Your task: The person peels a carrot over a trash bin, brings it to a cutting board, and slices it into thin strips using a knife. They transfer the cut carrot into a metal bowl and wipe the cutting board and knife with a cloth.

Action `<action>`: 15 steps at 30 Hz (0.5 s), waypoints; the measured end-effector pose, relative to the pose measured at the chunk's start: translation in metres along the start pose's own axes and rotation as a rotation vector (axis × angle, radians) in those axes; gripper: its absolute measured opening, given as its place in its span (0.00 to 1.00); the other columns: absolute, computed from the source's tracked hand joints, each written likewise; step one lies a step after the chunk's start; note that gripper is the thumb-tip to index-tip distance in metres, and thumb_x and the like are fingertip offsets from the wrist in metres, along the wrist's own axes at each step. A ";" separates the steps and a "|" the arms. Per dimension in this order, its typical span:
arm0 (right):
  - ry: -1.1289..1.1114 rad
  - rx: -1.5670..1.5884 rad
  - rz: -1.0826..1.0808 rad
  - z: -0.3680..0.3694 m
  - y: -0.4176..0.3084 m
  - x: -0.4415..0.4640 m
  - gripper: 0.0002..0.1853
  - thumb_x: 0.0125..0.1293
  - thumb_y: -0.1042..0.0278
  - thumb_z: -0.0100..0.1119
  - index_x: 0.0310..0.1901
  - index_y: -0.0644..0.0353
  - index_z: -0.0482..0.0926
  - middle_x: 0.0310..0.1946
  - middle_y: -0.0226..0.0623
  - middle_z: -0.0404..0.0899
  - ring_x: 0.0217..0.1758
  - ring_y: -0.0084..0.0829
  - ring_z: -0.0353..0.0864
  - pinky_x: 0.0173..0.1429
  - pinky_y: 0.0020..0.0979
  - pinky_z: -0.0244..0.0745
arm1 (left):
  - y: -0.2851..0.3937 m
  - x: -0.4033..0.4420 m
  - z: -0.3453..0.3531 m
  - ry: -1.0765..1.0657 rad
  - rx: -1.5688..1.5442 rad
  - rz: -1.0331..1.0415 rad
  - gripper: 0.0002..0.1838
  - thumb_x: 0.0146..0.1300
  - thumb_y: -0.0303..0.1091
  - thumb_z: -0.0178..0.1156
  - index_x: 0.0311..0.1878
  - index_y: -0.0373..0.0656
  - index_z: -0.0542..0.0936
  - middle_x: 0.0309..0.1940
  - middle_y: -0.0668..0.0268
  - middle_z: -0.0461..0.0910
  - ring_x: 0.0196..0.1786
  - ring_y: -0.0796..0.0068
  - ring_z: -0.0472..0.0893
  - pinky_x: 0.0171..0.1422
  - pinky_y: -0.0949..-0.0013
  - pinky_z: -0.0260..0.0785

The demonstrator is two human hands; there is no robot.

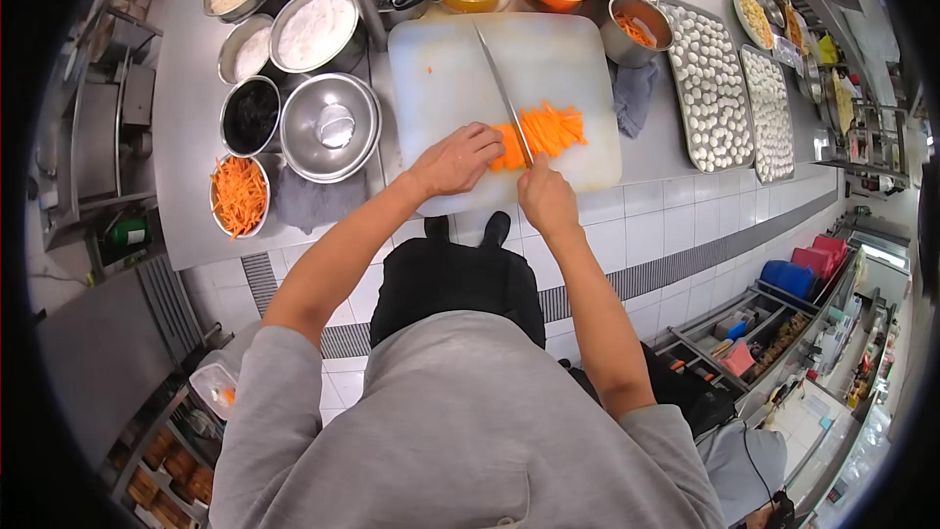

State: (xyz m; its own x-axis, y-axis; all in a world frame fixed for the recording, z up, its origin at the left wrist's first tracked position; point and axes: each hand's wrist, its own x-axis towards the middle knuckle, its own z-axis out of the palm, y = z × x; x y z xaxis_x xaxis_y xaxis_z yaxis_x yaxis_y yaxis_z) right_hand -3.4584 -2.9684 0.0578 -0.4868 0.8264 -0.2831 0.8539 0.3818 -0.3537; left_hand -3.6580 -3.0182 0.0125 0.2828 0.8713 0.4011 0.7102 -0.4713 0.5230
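A white cutting board lies on the steel table in front of me. My right hand is closed round the handle of a long kitchen knife, its tip pointing to the far side of the board. My left hand, fingers curled, presses on the carrot slices just left of the blade. Right of the blade lies a heap of cut carrot strips. The knife handle is mostly hidden in my fist.
Bowls of white powder, a stacked pair of steel bowls and a bowl of shredded carrot stand left. A steel pot and trays of small white balls are right. Another person is behind me.
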 end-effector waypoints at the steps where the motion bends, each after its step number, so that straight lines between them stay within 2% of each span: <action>1: -0.001 0.016 0.000 -0.001 0.001 0.000 0.12 0.71 0.64 0.50 0.45 0.67 0.67 0.28 0.64 0.82 0.33 0.65 0.83 0.40 0.60 0.79 | -0.002 0.002 -0.002 -0.001 -0.003 0.005 0.15 0.57 0.24 0.62 0.48 0.42 0.77 0.53 0.60 0.77 0.58 0.57 0.75 0.66 0.59 0.70; 4: -0.039 -0.037 0.000 -0.013 -0.003 -0.003 0.11 0.72 0.64 0.48 0.45 0.66 0.69 0.30 0.62 0.84 0.36 0.62 0.86 0.43 0.55 0.82 | -0.002 0.005 -0.004 -0.066 0.009 0.016 0.14 0.58 0.22 0.61 0.48 0.40 0.77 0.52 0.59 0.77 0.59 0.55 0.75 0.66 0.59 0.71; 8: -0.101 -0.056 0.070 -0.021 -0.013 -0.010 0.11 0.72 0.65 0.48 0.45 0.66 0.69 0.31 0.62 0.84 0.38 0.62 0.86 0.45 0.55 0.82 | 0.000 0.002 -0.006 -0.100 -0.009 -0.010 0.12 0.60 0.23 0.60 0.48 0.40 0.76 0.53 0.59 0.77 0.60 0.55 0.75 0.66 0.60 0.70; 10: -0.074 -0.026 0.078 -0.008 -0.013 -0.002 0.12 0.71 0.66 0.49 0.45 0.68 0.68 0.30 0.66 0.82 0.37 0.65 0.85 0.44 0.58 0.80 | -0.004 0.006 -0.006 -0.100 0.011 -0.008 0.12 0.60 0.23 0.59 0.48 0.40 0.76 0.53 0.59 0.76 0.60 0.56 0.74 0.66 0.60 0.70; 13: -0.104 -0.068 0.072 -0.012 -0.009 -0.001 0.11 0.71 0.67 0.48 0.47 0.66 0.69 0.32 0.63 0.84 0.39 0.60 0.87 0.45 0.54 0.82 | -0.007 0.009 -0.006 -0.058 0.058 0.034 0.12 0.59 0.23 0.59 0.47 0.42 0.76 0.53 0.62 0.76 0.58 0.58 0.74 0.65 0.61 0.71; 15: -0.101 -0.067 0.064 -0.014 -0.014 -0.006 0.11 0.71 0.67 0.48 0.46 0.66 0.69 0.32 0.63 0.84 0.39 0.60 0.87 0.45 0.54 0.82 | -0.002 0.003 -0.004 -0.085 0.003 0.000 0.13 0.60 0.22 0.59 0.48 0.40 0.76 0.54 0.60 0.77 0.59 0.55 0.75 0.66 0.60 0.70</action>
State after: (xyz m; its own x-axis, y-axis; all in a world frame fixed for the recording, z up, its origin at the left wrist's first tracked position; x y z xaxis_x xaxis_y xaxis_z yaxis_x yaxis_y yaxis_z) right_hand -3.4648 -2.9731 0.0765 -0.4444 0.8053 -0.3923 0.8924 0.3596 -0.2726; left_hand -3.6610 -3.0151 0.0159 0.3364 0.8800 0.3353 0.7124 -0.4706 0.5205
